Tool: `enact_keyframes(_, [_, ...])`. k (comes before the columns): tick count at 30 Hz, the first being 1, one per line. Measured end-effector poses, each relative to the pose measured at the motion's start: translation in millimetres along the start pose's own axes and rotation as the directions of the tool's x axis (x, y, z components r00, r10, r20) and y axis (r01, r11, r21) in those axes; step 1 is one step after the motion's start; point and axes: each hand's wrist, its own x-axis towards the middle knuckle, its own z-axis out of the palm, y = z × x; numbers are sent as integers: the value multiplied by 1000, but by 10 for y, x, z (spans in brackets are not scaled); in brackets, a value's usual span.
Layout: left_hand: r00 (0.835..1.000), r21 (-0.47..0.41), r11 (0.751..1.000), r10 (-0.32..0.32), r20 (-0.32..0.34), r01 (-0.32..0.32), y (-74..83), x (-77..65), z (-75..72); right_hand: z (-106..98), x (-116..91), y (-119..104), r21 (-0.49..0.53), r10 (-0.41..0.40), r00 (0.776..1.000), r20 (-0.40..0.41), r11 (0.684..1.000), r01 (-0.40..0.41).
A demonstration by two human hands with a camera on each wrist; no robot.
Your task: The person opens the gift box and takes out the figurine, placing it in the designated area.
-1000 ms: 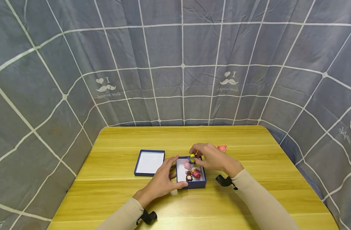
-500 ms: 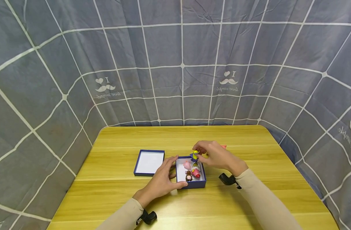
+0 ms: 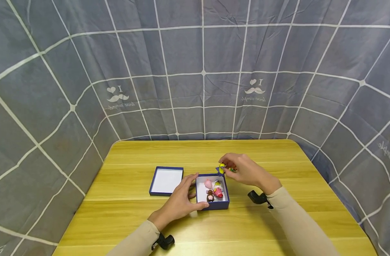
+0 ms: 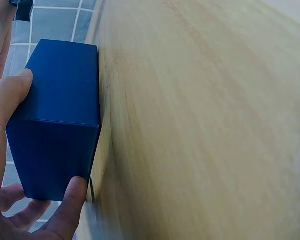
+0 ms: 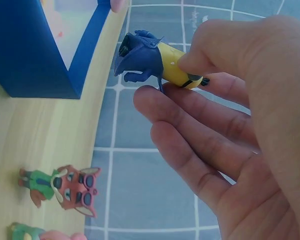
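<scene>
My right hand (image 3: 247,171) pinches a yellow-and-blue toy figurine (image 5: 172,62) between thumb and fingers. In the head view the figurine overlaps the far right corner of an open blue box (image 3: 218,205). My left hand (image 3: 179,200) grips that box at its near left corner, thumb on the front wall and fingers along the left side. Inside the box lie a pink figurine (image 3: 208,184), a brown figurine (image 3: 210,196) and a red-and-pink figurine (image 3: 218,192). A figurine with a yellowish-green top (image 3: 217,184) is just behind the red one.
Left of the box lies a shallow blue lid (image 3: 166,181), its white inside up. Beyond the box, in the right wrist view, stand a fox figurine (image 5: 60,186) in green and a pink-and-green figurine (image 5: 47,234). A grey checked curtain (image 3: 203,106) surrounds the wooden table (image 3: 134,153).
My right hand has lifted the yellow-and-blue figurine out of the box and carried it away to the far right. My left hand and the box have stayed in place.
</scene>
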Motion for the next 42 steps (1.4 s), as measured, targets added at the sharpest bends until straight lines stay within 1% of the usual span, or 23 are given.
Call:
enact_keyframes(6, [1000, -89, 996, -10, 25, 12, -15, 6, 32, -65, -45, 35, -12, 8, 1000, -7, 1000, -8])
enact_keyframes(11, [1000, -109, 994, -15, 26, 17, -16, 7, 41, -117, -77, 61, -20, 8, 1000, -20, 1000, -8])
enact_keyframes(18, [1000, -78, 997, -19, 19, 21, -13, -4, 32, -181, -125, 106, -29, 13, 999, -52, 999, -15])
enact_keyframes(30, [1000, -15, 1000, -17, 6, 17, -10, -15, 26, -300, -215, 182, -69, 26, 997, -75, 997, -31])
enact_keyframes(35, [1000, -20, 1000, -15, 6, 15, -2, -4, 22, -350, -257, 233, -77, 29, 996, -86, 996, -35])
enact_keyframes(39, [1000, -43, 999, -11, 13, 12, 4, 0, 21, -395, -290, 267, -87, 13, 994, -108, 996, -22])
enact_keyframes(42, [1000, -40, 999, -8, 12, 9, 7, 0, 19, -424, -311, 291, -100, 2, 992, -125, 995, -15])
